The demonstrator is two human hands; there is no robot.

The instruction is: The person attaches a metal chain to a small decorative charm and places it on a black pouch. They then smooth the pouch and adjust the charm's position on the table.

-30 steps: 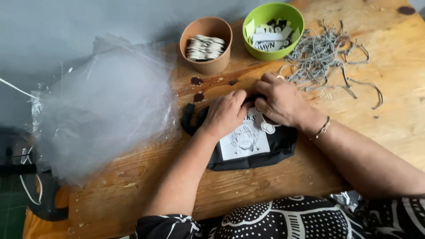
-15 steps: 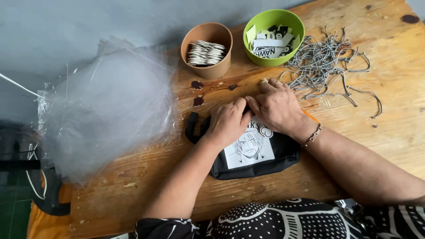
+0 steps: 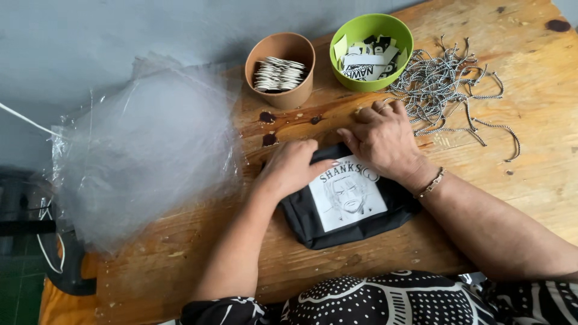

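Both hands [image 3: 337, 153] lower on pouch [image 3: 346, 207]

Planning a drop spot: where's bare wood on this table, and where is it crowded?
Free: the strip of wooden table right of the black pouch, below the cord pile; also the near-left wood between the plastic bags and the left forearm. Crowded: the far edge with brown cup, green bowl, cords, and both hands on the pouch.
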